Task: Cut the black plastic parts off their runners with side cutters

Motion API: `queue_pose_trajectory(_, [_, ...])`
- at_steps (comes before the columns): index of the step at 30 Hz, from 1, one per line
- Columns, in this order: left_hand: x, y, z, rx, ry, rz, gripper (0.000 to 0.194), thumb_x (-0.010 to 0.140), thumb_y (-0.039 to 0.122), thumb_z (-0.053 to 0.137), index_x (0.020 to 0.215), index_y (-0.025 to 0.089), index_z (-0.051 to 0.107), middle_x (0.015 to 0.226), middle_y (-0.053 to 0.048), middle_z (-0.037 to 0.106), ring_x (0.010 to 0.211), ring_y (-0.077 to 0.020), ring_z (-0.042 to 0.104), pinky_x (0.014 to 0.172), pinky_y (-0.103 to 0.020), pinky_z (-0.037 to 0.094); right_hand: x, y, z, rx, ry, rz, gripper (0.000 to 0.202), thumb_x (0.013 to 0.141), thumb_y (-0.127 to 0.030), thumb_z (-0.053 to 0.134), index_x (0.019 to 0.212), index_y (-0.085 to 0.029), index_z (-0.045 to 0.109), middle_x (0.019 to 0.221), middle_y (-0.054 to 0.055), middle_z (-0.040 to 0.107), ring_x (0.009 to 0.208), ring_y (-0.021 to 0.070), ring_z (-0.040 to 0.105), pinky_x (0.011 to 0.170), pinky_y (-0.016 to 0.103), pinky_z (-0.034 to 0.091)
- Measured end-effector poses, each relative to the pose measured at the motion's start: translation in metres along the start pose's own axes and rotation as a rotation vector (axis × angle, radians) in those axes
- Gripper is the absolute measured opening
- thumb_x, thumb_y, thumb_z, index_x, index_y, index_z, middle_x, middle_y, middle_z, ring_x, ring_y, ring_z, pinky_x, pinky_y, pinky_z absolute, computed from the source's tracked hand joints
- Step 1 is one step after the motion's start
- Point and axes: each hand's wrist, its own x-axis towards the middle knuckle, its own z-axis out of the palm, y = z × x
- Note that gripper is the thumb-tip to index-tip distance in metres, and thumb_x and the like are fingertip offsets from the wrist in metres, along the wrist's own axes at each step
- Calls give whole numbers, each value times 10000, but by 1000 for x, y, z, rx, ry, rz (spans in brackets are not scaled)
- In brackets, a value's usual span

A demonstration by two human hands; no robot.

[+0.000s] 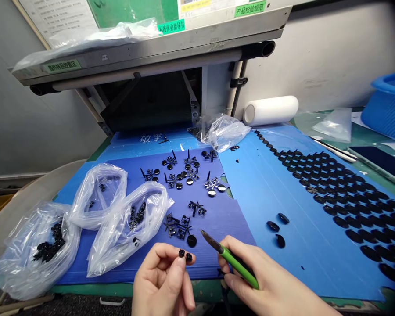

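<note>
Above the front edge of the bench (200, 287), near the middle, 2 small black plastic pieces (181, 253) are held in the left hand (164, 283). The grip is closed down to a pinch, with the pieces caught between thumb and fingertips, probably so that they are left exposed at the tips. By the right hand (263, 272), green-handled cutters with dark metal blades (240, 267) are clasped; the grip is wrapped around the handles, and the blades are left free. Whether the blades are parted cannot be told.

The left hand is turned palm inward, its fingers curled. The right hand is angled in from the right, so the cutter tips are pointed up and leftward, near the pinched pieces but apart from them.

On the dark blue corrugated sheet (232, 235), branched black plastic frames (197, 208) are spread out, seemingly to be kept from tangling. At its left side, 3 clear plastic bags (100, 254) are set, 2 with mouths spread wide, presumably for easy access. Toward the bench's right edge, black oval discs (339, 221) are laid in slanting rows, apparently for orderly separation; 3 more (273, 226) are left loose nearby.
</note>
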Motion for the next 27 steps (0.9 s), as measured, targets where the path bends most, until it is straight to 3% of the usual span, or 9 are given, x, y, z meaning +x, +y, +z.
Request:
queue_pose_trajectory(3, [2,-2,-1,24,-51,-43,355,524,416,762,610,144,550,294,47,511,207,16,336,239,-30,243,1,-1,0,-2,-9,-1,142,759,-87,445,770,-225,478,746,-29,584,697,155,549,635,237,423])
queue_pose_trajectory(10, [3,-3,-2,-10,-39,-31,333,582,402,732,637,146,525,310,51,523,208,16,323,242,-36,232,-1,2,7,-30,30,-82,163,722,-92,453,797,-228,505,718,-2,609,661,181,572,578,250,438])
queue_pose_trajectory(19, [1,-4,2,-6,-10,1,339,590,403,728,664,151,513,331,48,539,210,18,321,236,-30,227,-5,2,12,-192,186,-116,246,696,-44,434,842,-237,477,757,27,599,682,199,576,578,276,433])
queue_pose_trajectory(27, [1,-5,2,32,-7,3,342,603,412,716,678,153,506,351,47,552,197,19,338,239,-28,226,-6,4,14,-254,168,-111,273,678,-19,432,842,-235,463,737,14,559,654,192,554,547,261,406])
